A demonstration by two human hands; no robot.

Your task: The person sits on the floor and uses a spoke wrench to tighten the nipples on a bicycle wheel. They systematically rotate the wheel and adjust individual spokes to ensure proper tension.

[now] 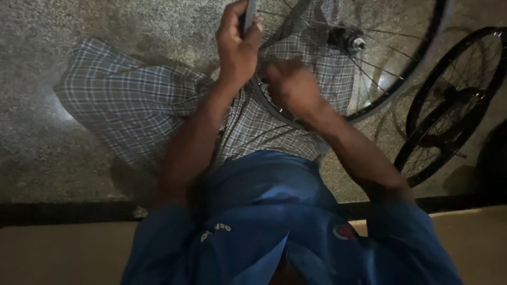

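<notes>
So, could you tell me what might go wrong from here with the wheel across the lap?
The left hand grips the rim near the top edge while the right hand, blurred, sits among thin spokes; fingers could get pinched. Dim light hides detail. Two loose wheels lie close by on the floor.

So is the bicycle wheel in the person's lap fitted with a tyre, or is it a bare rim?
Bare rim, as far as visible: the wheel shows only thin metal rim and spokes. The left hand grips a flat tool; the right hand is blurred.
</notes>
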